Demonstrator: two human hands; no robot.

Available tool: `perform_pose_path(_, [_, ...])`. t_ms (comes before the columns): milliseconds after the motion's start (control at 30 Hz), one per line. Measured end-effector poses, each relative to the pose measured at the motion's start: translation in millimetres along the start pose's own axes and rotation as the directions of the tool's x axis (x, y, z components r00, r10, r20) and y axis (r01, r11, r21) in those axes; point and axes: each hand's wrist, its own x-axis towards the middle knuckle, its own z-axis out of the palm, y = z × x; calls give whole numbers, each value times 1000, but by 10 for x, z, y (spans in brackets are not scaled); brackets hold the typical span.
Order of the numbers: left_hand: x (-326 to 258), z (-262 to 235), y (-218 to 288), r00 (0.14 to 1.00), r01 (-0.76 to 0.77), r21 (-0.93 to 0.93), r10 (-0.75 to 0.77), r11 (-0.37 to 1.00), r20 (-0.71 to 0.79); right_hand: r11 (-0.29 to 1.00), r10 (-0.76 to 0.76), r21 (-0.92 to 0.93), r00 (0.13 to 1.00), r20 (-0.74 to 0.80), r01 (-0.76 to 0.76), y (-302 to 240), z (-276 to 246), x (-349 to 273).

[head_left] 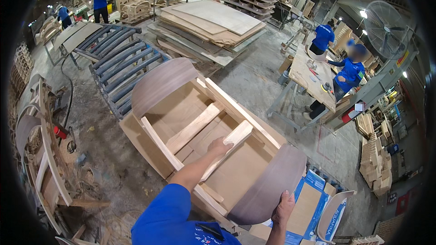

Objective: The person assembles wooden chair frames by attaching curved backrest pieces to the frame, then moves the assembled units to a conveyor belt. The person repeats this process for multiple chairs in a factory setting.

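In front of me lies a wooden furniture frame with pale rails (245,109), resting on a brown cardboard sheet (154,156). A curved grey-brown wooden panel (161,84) closes its far left end, and a similar curved panel (270,183) its near right end. My left hand (219,149) is closed around a pale wooden crossbar (238,135) that spans the middle of the frame. Beside it runs another crossbar (195,127). My right hand (284,206) grips the outer edge of the near right panel, its thumb up; some fingers are hidden.
A roller conveyor (122,68) stretches behind the frame. Stacked plywood sheets (211,22) stand beyond it. Loose curved parts (43,163) fill the left side. Blue printed cardboard (313,199) lies at the near right. Two people work at a bench (309,72) by a large fan (386,29).
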Motion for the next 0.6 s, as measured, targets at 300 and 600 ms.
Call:
perform_pose_path(300, [112,90,-211,998,-55,39,53,998,43,994,13,-113,1000,-11,-14,107,129,52])
perform_pose_path(600, [-469,-70,-602,862,-484,203,503,851,-57,985,10,-172,1000,-27,-15,164,-6,111])
